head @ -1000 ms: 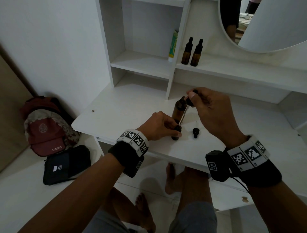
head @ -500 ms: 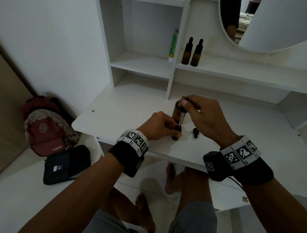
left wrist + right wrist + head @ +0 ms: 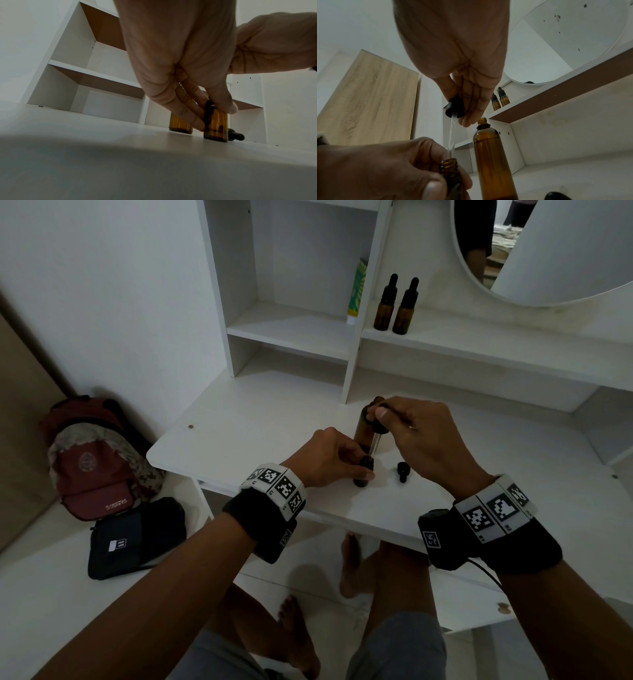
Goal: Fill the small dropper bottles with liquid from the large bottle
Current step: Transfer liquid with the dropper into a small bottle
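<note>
On the white desk [image 3: 260,440] my left hand [image 3: 359,469] grips a small amber bottle [image 3: 360,481] that stands upright with its mouth [image 3: 449,164] uncapped. Above it, my right hand [image 3: 378,417] pinches the black bulb of a dropper [image 3: 454,106]. Its glass pipette [image 3: 451,138] points down, the tip at the small bottle's mouth. Just behind stands the large amber bottle [image 3: 491,155], uncapped and partly filled. A loose black dropper cap [image 3: 403,470] lies to the right of the small bottle. Two capped small dropper bottles [image 3: 395,306] stand on the shelf.
A shelf unit with white uprights [image 3: 352,354] rises at the back of the desk, with a green-and-white tube [image 3: 356,292] in one bay. A round mirror [image 3: 548,251] hangs upper right. On the floor at left lie a red backpack [image 3: 92,460] and a black pouch [image 3: 133,539].
My right hand has come down and to the left with the dropper, bringing the pipette tip to the small bottle's mouth. The left hand and both bottles have stayed put.
</note>
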